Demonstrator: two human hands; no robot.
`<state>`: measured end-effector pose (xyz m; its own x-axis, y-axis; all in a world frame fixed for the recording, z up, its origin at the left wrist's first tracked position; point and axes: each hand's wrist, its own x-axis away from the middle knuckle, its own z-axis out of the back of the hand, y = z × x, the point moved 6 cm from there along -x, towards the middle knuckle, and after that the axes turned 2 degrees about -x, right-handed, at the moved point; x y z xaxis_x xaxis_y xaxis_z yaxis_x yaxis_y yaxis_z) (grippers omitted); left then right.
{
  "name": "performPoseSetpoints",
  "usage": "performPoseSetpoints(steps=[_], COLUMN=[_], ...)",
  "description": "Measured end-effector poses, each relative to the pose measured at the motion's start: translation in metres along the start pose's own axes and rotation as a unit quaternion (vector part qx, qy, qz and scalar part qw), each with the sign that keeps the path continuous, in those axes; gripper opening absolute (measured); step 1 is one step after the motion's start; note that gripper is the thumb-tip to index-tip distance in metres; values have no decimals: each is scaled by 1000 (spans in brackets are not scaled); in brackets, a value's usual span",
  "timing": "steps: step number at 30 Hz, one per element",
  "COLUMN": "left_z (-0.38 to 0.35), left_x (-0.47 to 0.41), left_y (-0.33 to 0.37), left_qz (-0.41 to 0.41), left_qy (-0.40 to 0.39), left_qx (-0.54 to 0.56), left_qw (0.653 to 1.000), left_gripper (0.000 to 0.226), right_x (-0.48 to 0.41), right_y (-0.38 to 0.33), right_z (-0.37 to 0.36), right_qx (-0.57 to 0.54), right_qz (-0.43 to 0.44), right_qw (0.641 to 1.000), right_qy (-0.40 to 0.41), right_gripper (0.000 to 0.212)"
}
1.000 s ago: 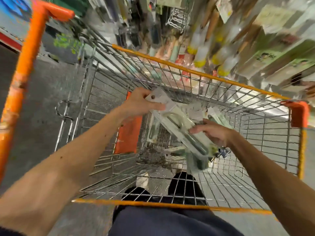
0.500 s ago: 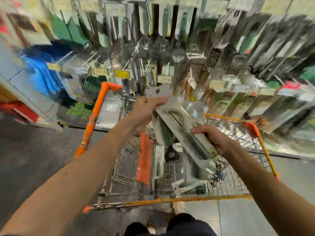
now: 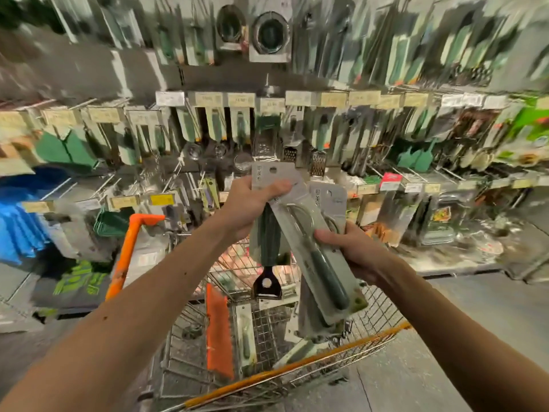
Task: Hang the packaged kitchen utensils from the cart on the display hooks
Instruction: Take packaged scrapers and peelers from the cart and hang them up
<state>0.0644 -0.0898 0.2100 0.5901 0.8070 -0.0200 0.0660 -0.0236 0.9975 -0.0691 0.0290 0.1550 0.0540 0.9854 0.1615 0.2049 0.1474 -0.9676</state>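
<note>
Both hands hold a small stack of packaged kitchen utensils [image 3: 315, 248] above the wire cart [image 3: 297, 373]. The grey cards carry dark green handled tools; the front one slants down to the right. My left hand [image 3: 252, 206] pinches the top of the cards near their hang holes. My right hand [image 3: 350, 248] grips the stack from the right at mid-length. A black peeler head [image 3: 266, 285] hangs below the rear card. More packaged utensils [image 3: 246, 334] lie inside the cart. Display hooks [image 3: 297, 138] loaded with similar packages fill the wall ahead.
The cart has an orange handle post [image 3: 130, 248] at the left and an orange rim [image 3: 297, 370] near me. Price labels [image 3: 240, 100] line the hook rails. Blue goods [image 3: 20, 221] sit at the far left. Grey floor [image 3: 416, 367] lies to the right.
The view has tilted up from the cart to the hook wall. Both hands have lifted the stack of packages higher, and it now stands more upright in front of the display.
</note>
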Motion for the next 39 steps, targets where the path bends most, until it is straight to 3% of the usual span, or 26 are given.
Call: performPoseSetpoints(steps=[2,7,12,18,22,29,35,39], left_z=[-22,-81,-158,-258,-313,-389,-459,-513], left_x=[-2,-1,10,20,13,-39,-113,-168], left_y=[6,20,39,55,58,60,76,77], left_qz=[10,40,37,19,12,22,-22,-54], left_qy=[-9,-28,-102,-168,-135,-72,-66,-83], left_qx=[6,18,-25,-69,-54,7,-11,-2], left_qw=[1000,999,994,983,989,997,997,995], left_gripper=[9,16,22,25,41,54,33,30], right_x=[14,58,111,174,204,213,195,168], right_y=[-10,-28,-45,-69,-91,-128,-164,-192], right_z=[9,51,111,189,234,318,394,453], right_qx=[-27,-76,-84,-56,-45,-15,-50,-23], right_qz=[25,62,72,108,130,152,174,180], right_qw=[999,995,994,992,990,980,971,967], right_qy=[-23,-24,19,21,23,127,159,179], right_gripper=[66,58,84,69,61,42,52,57])
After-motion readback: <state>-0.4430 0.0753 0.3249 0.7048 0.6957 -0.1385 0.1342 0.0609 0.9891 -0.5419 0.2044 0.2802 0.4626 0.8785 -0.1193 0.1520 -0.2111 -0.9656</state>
